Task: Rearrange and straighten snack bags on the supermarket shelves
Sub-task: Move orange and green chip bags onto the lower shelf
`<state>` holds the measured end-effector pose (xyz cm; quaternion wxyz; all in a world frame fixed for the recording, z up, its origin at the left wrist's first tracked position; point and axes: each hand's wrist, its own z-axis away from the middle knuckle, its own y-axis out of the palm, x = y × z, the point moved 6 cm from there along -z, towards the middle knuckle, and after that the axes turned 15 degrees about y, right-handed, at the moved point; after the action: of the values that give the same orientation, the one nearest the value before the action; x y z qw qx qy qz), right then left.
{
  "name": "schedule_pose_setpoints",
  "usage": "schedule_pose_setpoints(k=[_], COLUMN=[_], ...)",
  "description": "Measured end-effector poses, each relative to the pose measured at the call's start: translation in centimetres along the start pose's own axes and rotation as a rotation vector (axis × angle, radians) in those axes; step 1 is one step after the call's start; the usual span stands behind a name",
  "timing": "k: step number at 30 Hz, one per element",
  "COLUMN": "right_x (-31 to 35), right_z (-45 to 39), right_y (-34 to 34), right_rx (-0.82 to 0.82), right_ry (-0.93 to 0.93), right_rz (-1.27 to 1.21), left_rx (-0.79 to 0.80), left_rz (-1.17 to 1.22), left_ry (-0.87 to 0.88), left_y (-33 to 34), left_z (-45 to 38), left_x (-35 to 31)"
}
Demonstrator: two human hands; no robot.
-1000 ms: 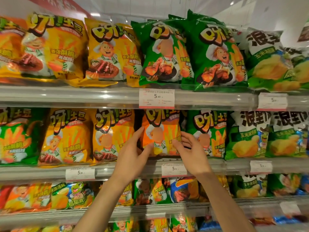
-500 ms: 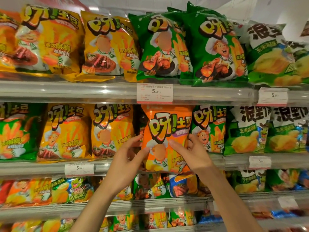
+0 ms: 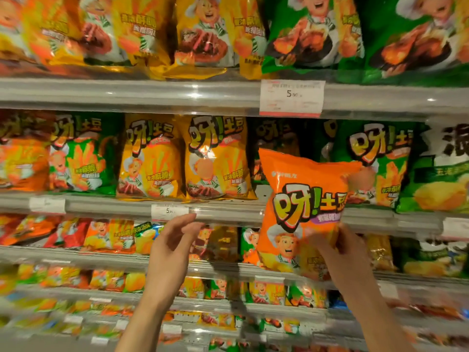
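My right hand grips an orange snack bag by its lower right part and holds it in the air in front of the middle shelf. Behind the bag a dark gap shows in the row, between a yellow bag and a green bag. My left hand hangs free to the left of the orange bag, fingers loosely curved, holding nothing, just below the middle shelf rail.
The top shelf carries yellow bags and green bags above a price tag. More small snack bags fill the lower shelves. White and green corn snack bags stand at the far right.
The orange bag came out of its slot on the middle shelf and now hangs lower right. My left hand let go of it and moved left. The view shifted down and left.
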<state>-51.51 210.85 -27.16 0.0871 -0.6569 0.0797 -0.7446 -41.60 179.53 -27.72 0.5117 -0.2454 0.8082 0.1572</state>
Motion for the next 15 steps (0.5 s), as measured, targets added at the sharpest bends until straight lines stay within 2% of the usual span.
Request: schedule_pose_setpoints(k=[8,15], right_x=[0.0,0.5], right_z=[3.2,7.7], right_y=[5.0,13.3], right_rx=[-0.001,-0.162], right_ry=[0.044,0.072], right_rz=[-0.034,-0.029], left_rx=[0.034,0.073], left_rz=[-0.009,0.014], left_ry=[0.006,0.025], left_y=[-6.4,-16.7], left_z=[-1.3,-5.0], left_x=[1.0,2.8])
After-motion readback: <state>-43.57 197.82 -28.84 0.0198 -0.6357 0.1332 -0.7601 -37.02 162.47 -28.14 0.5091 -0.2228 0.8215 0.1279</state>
